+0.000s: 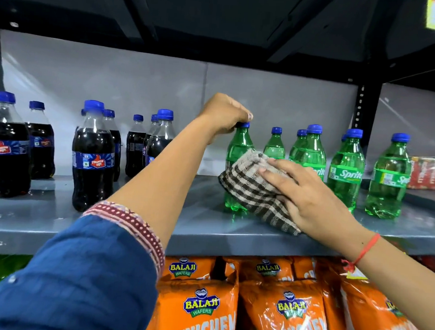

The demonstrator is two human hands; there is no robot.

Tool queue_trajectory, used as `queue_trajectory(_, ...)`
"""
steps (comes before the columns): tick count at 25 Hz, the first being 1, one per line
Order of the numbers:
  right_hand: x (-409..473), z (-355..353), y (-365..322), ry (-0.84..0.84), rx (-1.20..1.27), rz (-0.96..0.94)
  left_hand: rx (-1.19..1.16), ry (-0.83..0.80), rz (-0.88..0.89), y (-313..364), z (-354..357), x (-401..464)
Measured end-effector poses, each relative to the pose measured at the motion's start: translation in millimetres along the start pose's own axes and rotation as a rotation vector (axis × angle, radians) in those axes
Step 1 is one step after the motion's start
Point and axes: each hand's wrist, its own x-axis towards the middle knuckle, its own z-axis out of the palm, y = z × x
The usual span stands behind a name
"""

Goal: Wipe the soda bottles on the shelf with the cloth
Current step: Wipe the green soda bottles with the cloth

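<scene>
A green soda bottle with a blue cap stands upright near the middle of the grey shelf. My left hand grips its cap from above. My right hand presses a brown-and-white checked cloth flat against the bottle's front, covering its label and lower body. More green Sprite bottles stand to the right. Dark cola bottles with blue caps stand to the left.
The dark upper shelf hangs low over the bottle caps. A black slotted upright stands behind the green bottles. Red packs sit at the far right. Orange snack bags fill the shelf below.
</scene>
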Motion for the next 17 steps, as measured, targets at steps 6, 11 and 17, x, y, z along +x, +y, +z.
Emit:
queue_trajectory(6, 0.8, -44.5, -17.1, 0.025, 0.274, 0.149, 0.267, -0.033, 0.280, 22.4, -13.1, -58.9)
queue_trajectory(11, 10.2, -69.9, -31.4, -0.132, 0.565, 0.298, 0.274, -0.311, 0.160, 12.4, -33.7, -114.5)
queue_trajectory(17, 19.3, -62.0, -48.3, -0.416, 0.652, 0.145, 0.372, -0.319, -0.043, -5.5, -49.0, -161.1)
